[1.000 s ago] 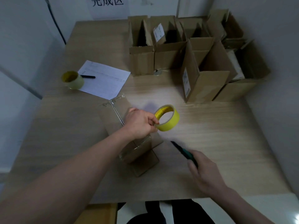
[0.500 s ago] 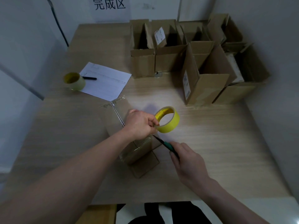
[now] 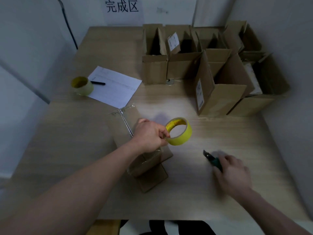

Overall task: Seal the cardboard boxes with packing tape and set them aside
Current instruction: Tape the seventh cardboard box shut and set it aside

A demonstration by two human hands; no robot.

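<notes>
L hand (image 3: 149, 135) grips tape roll (image 3: 179, 131) – R hand (image 3: 232, 173) holds cutter (image 3: 212, 159).

Right hand (image 3: 232, 173) motion-blurred, covering most of the green cutter (image 3: 213, 160); left hand (image 3: 149, 136) hides the middle of the near box (image 3: 147, 165); both forearms cut off at bottom edge; paper's (image 3: 115, 87) print unreadable.

A white sign (image 3: 122, 7) on the back wall reads "完成区". The labels on the cardboard boxes (image 3: 199, 94) are too small to read.
</notes>
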